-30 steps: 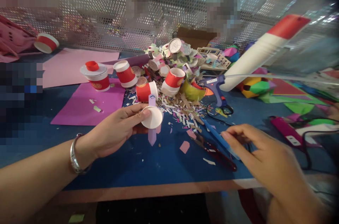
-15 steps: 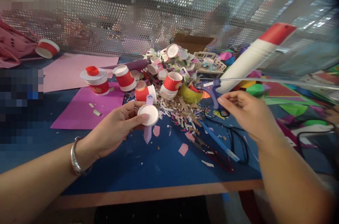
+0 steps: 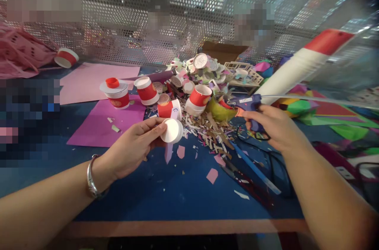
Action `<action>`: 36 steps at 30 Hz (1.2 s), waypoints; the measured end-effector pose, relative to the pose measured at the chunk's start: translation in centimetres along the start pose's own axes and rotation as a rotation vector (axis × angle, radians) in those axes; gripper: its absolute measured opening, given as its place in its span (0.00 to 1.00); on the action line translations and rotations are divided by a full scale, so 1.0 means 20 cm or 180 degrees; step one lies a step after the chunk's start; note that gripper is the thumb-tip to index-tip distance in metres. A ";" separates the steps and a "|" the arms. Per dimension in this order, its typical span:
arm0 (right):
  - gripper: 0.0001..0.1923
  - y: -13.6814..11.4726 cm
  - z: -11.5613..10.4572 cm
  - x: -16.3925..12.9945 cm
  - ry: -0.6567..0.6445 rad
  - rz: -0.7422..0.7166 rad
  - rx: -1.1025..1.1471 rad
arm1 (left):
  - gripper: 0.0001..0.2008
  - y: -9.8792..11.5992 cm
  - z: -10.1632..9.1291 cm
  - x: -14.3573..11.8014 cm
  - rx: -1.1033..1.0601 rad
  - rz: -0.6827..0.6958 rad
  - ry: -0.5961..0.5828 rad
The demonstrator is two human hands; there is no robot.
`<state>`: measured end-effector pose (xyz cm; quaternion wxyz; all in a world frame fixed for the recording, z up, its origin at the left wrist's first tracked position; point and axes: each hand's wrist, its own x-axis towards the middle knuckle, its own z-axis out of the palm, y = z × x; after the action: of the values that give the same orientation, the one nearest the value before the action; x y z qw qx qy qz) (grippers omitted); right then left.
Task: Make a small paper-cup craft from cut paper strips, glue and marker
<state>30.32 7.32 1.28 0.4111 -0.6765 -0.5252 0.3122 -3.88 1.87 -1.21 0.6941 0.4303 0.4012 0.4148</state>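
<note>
The left hand [image 3: 130,151] has its grip closed on a small white paper cup [image 3: 171,130], bottom toward the camera, with a lilac paper strip [image 3: 168,151] hanging below it, held above the blue tabletop [image 3: 166,191]. The right hand [image 3: 274,129] is wrapped around the handle of a blue glue gun [image 3: 247,104], beside a heap of paper scraps [image 3: 207,131] and red cups [image 3: 199,98]. Scissors [image 3: 245,181] lie near the tabletop's front edge.

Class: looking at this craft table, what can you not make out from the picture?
Head view only:
- Glue gun grip: covered by the right hand.
- Red side of the paper cup: behind its white base and the left hand.
- Scissors: blurred.
- Left edge: pixelated blocks.
</note>
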 end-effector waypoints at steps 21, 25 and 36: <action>0.14 -0.03 0.01 -0.15 -0.0256 -0.0175 0.1056 | 0.04 0.03 0.01 0.01 -0.0365 -0.0220 -0.0262; 0.15 -0.05 0.05 -0.21 -0.0868 -0.0470 0.0855 | 0.06 0.02 0.00 0.02 -0.0274 -0.0275 -0.0192; 0.16 0.02 0.10 -0.30 -0.1530 -0.1426 -0.0579 | 0.06 0.00 0.01 0.03 -0.0033 -0.0161 -0.0210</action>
<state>27.33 1.99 0.05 0.2719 -0.4853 -0.7683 0.3165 -3.48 2.36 -1.33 0.7194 0.4299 0.3867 0.3847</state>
